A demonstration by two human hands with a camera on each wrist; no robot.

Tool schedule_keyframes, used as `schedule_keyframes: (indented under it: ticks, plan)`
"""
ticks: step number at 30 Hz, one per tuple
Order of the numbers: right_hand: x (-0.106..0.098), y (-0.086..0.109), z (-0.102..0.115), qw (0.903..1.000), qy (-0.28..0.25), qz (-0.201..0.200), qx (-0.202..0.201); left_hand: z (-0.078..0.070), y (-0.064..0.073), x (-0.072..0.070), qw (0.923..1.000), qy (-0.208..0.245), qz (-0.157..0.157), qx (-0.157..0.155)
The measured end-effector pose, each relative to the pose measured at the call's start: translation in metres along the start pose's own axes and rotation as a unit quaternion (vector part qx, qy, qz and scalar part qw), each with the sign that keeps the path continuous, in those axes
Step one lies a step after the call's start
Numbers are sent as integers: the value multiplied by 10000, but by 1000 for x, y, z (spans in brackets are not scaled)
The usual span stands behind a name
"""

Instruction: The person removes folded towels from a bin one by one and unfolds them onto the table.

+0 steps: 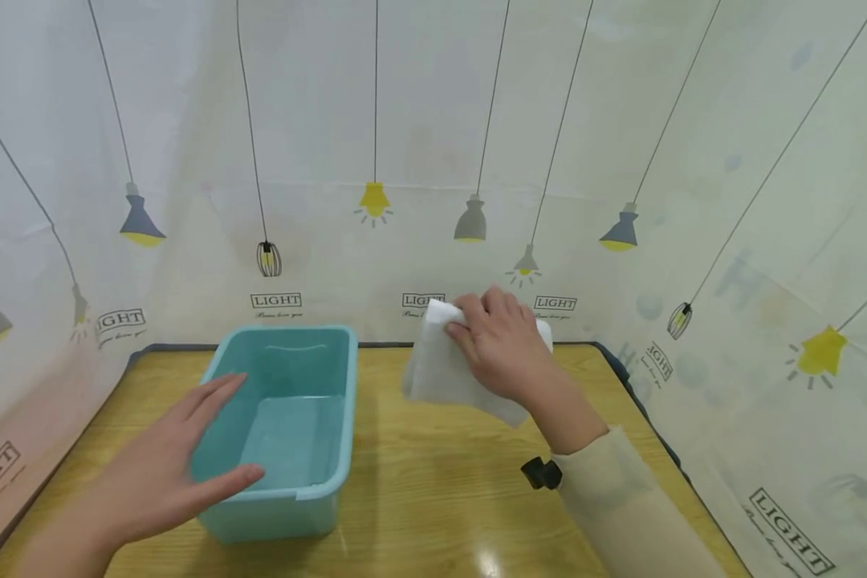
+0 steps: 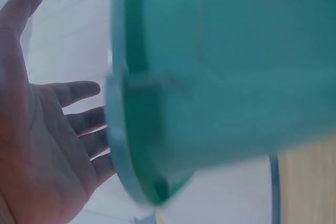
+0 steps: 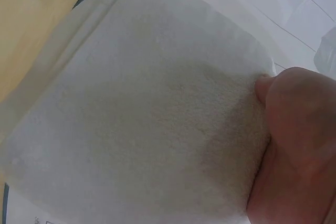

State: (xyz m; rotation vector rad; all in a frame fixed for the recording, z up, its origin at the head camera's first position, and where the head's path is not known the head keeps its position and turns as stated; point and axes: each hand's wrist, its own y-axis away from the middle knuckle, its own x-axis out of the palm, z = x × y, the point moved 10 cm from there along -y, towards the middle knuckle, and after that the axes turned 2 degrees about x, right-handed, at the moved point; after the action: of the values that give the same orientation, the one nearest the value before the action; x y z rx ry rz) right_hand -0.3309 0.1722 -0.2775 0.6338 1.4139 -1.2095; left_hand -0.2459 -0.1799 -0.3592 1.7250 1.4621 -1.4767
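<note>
A white folded cloth (image 1: 441, 365), its surface faintly fuzzy in the right wrist view, hangs over the right part of the table. My right hand (image 1: 502, 345) grips it along the upper edge, thumb on one face and fingers over the top. On the left, a light blue plastic bin (image 1: 345, 449) stands upright on the table, with bare floor inside. My left hand (image 1: 169, 457) is spread at the bin's near left side, thumb and fingers apart and overlapping its rim. In the left wrist view the fingers (image 2: 84, 121) extend straight behind the bin's rim (image 2: 116, 129), holding nothing.
The wood-grain table (image 1: 419, 498) has a dark edge along its back and sides. Pale curtains (image 1: 433, 120) printed with hanging lamps enclose it at the back, left and right. A small black clip (image 1: 542, 474) sits at my right cuff.
</note>
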Motion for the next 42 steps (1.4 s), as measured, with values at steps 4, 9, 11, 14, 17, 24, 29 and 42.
schedule_keyframes:
  ticks: [4, 9, 11, 14, 17, 24, 29, 42]
  plan:
    - [6, 7, -10, 9999, 47, 52, 76, -37, -13, 3, 9990, 86, 9, 446]
    - [10, 15, -19, 10000, 41, -3, 80, -78, -28, 15, 9947, 242, 2, 994]
    - [12, 19, -22, 10000, 16, -15, 82, -92, -32, 23, 9931, 298, 77, 1132]
    - [14, 24, -25, 10000, 17, -29, 73, -114, -38, 37, 9902, 403, 299, 1300]
    - [15, 29, -26, 10000, 37, -58, 34, -135, -40, 51, 9869, 446, 505, 1466]
    - [23, 47, -22, 9998, 58, -136, -123, -169, -37, 79, 9762, 1115, 816, 1675]
    - [32, 62, -19, 9996, 67, -177, -198, -182, -31, 100, 9592, 1914, 934, 1859]
    - [46, 99, -17, 9998, -57, 7, -200, -159, -12, 160, 9517, 2227, 1711, 1244]
